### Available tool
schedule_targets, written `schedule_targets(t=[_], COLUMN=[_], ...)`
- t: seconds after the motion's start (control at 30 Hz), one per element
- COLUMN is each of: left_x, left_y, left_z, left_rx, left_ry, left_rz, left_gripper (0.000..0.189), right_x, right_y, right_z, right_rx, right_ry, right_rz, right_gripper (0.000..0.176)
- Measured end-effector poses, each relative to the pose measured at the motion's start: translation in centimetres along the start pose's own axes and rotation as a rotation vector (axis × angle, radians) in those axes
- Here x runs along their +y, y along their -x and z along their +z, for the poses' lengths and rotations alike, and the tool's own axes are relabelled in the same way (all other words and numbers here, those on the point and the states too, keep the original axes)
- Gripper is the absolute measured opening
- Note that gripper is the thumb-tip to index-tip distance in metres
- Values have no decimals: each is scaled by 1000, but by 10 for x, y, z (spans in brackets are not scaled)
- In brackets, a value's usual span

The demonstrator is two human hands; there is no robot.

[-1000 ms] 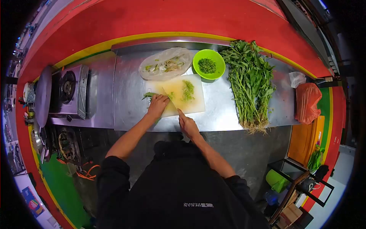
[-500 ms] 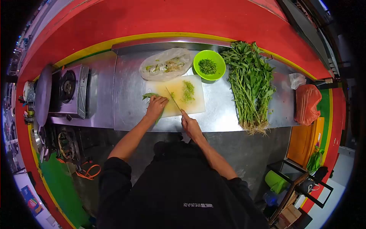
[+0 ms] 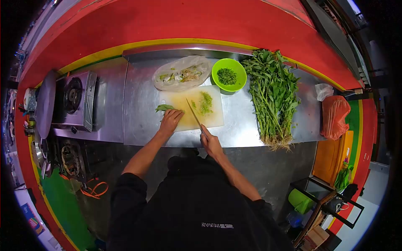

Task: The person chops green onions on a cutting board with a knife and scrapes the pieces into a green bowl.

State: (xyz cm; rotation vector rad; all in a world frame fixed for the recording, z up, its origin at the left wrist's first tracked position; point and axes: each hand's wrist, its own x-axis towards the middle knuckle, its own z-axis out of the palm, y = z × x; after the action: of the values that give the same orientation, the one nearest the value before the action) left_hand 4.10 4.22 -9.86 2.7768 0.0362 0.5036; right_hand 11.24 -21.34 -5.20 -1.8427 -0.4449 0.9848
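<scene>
My right hand (image 3: pixel 212 144) is wrapped round the handle of a knife (image 3: pixel 193 112). The blade slants up and left over a white cutting board (image 3: pixel 215 119). On the board's left side, my left hand (image 3: pixel 171 120) holds down leafy greens (image 3: pixel 164 108) with its fingers bent together; leaves poke out beyond the knuckles, and the part under the palm is hidden. Right of the blade lies a small heap of finely chopped greens (image 3: pixel 205 103), with a few bits nearer the knife.
Behind the board rest a clear plastic bag (image 3: pixel 167 85) of trimmings and a lime-green bowl (image 3: pixel 238 85) with chopped greens. A big rooted bunch of leafy stems (image 3: pixel 274 100) lies to the right, then a red plastic bag (image 3: pixel 335 117). A gas stove (image 3: pixel 86 100) stands left.
The knife has moved slightly away from my left hand, and a gap now shows between them. My right hand sits a little lower and further right.
</scene>
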Motion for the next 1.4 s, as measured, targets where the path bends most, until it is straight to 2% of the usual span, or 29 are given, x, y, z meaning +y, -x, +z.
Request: schedule_targets(t=[0.07,0.13,0.3,0.4,0.5,0.6,1.0,1.1,1.23,1.3,1.4], left_x=[-3,-3,2,6,5,4,2,3,4,4,2], left_y=[0,-1,-5,-6,-7,-7,-9,-10,-10,-10,-10], left_z=[2,-1,0,-2,-4,-3,3,4,5,5,5], left_rx=[18,20,27,50,66,42,4,-14,-8,-25,-44], left_ry=[14,0,-31,-80,-73,-66,-58,-74,-59,-57,-62], left_rz=[34,47,1,15,38,50,43,27,17,16,19], left_gripper=[33,32,27,26,26,25,23,23,23,23,24], right_x=[-5,-5,-12,-3,2,-1,-8,-7,6,13,10], right_y=[7,10,14,11,6,12,13,11,8,2,-9], right_z=[0,4,6,11,17,16,16,16,19,22,28], right_rx=[-16,49,33,55,134,48,69,27,-2,68,134], right_ry=[-83,132,113,131,191,121,316,263,264,536,605], right_rz=[16,-48,56,-18,-271,-158,-134,-57,-57,-182,-199], right_gripper=[47,45,46,46,49,52,51,51,52,53,51])
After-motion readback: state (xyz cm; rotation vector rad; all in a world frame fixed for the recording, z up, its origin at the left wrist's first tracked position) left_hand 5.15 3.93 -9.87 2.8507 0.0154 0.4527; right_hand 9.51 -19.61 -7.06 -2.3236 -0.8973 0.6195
